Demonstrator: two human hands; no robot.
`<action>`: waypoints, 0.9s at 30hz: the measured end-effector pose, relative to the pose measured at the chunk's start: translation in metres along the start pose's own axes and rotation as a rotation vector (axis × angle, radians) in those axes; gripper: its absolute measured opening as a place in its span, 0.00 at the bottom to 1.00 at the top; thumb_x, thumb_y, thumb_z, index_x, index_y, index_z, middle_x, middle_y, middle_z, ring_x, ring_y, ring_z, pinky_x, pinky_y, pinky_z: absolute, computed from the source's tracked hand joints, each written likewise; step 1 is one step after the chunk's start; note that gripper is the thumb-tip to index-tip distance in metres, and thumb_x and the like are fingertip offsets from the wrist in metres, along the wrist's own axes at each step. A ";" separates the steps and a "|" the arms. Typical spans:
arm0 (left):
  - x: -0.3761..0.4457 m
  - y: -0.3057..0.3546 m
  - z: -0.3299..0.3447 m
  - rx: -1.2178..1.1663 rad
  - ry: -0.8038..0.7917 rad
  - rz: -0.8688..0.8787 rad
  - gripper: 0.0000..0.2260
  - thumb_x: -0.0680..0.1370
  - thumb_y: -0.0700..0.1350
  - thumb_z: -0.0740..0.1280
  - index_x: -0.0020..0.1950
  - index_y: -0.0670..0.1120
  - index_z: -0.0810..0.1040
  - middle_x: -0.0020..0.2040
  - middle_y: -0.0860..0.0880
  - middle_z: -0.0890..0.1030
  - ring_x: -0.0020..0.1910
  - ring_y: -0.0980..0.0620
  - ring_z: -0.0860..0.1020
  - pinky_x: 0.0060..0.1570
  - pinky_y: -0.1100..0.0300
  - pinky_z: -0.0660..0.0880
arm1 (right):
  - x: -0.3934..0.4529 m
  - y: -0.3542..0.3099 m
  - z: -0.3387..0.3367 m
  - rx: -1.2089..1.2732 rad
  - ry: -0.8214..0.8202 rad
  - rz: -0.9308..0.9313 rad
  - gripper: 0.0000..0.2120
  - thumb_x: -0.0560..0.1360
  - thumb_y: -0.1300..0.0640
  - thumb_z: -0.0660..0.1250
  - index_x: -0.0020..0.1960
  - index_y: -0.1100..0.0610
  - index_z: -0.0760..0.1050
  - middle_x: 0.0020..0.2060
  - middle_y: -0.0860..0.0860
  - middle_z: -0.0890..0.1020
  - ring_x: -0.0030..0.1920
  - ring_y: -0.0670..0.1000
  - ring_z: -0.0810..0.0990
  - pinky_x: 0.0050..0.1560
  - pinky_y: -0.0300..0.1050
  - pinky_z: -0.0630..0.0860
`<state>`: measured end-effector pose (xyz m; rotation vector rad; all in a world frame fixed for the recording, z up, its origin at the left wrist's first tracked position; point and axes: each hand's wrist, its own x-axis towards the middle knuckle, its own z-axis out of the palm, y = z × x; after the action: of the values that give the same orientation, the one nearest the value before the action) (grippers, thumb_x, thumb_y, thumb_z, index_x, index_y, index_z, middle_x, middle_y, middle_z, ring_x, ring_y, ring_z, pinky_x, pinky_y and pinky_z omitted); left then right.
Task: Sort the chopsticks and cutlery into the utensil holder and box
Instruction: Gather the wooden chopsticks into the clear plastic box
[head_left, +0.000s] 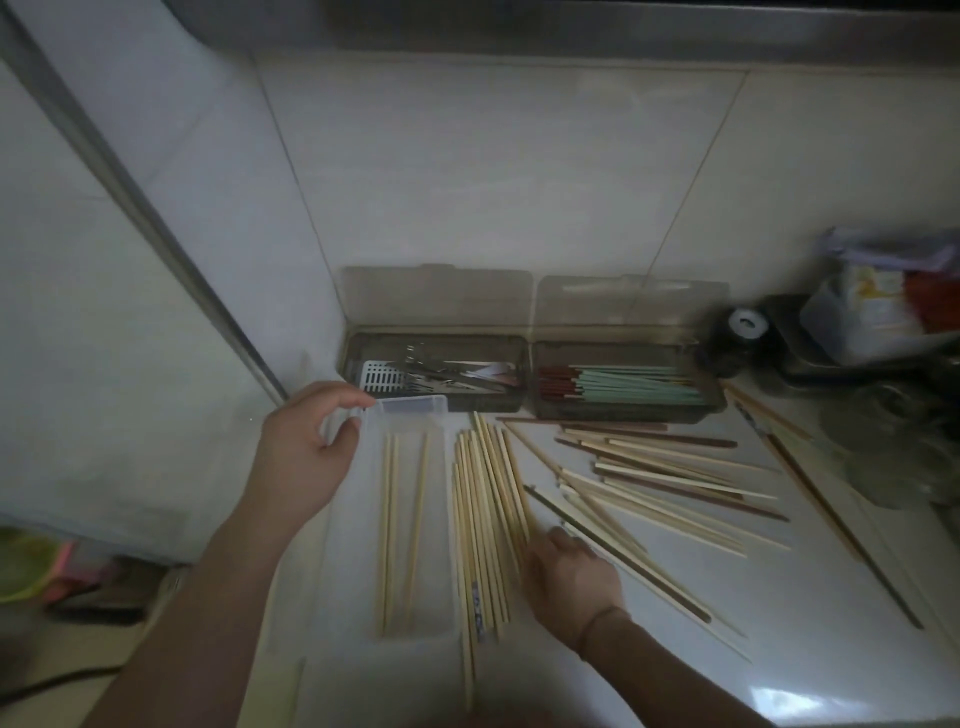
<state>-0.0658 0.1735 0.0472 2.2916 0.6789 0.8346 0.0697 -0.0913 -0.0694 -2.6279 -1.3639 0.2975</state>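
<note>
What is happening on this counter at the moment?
A person is sorting chopsticks. The left hand grips the far left corner of a clear plastic box holding a few pale wooden chopsticks. The right hand rests on a loose bundle of pale wooden chopsticks lying beside the box. Behind, two smoky lidded holders stand open: one with metal cutlery, one with green and red chopsticks.
</note>
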 end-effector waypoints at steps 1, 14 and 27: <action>0.000 0.000 0.000 -0.012 0.005 0.002 0.13 0.72 0.29 0.67 0.48 0.45 0.82 0.49 0.50 0.82 0.52 0.56 0.79 0.58 0.66 0.71 | 0.002 0.000 0.000 0.008 0.000 0.012 0.17 0.74 0.44 0.51 0.50 0.48 0.76 0.43 0.46 0.78 0.38 0.49 0.80 0.30 0.42 0.75; -0.001 -0.005 -0.004 -0.042 0.015 0.000 0.14 0.72 0.28 0.68 0.49 0.46 0.82 0.49 0.52 0.82 0.52 0.60 0.79 0.57 0.68 0.71 | 0.032 -0.018 -0.021 -0.037 -0.123 0.346 0.11 0.81 0.47 0.52 0.58 0.46 0.71 0.51 0.46 0.78 0.45 0.49 0.81 0.39 0.42 0.73; -0.004 -0.013 -0.011 -0.119 0.022 -0.030 0.12 0.74 0.30 0.68 0.49 0.47 0.82 0.49 0.54 0.82 0.52 0.59 0.79 0.56 0.64 0.74 | 0.032 -0.007 -0.058 0.418 -0.159 0.669 0.08 0.77 0.54 0.61 0.45 0.49 0.79 0.32 0.50 0.84 0.27 0.51 0.79 0.30 0.42 0.77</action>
<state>-0.0793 0.1838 0.0433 2.1637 0.6539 0.8635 0.0967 -0.0642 -0.0149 -2.6284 -0.3369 0.7869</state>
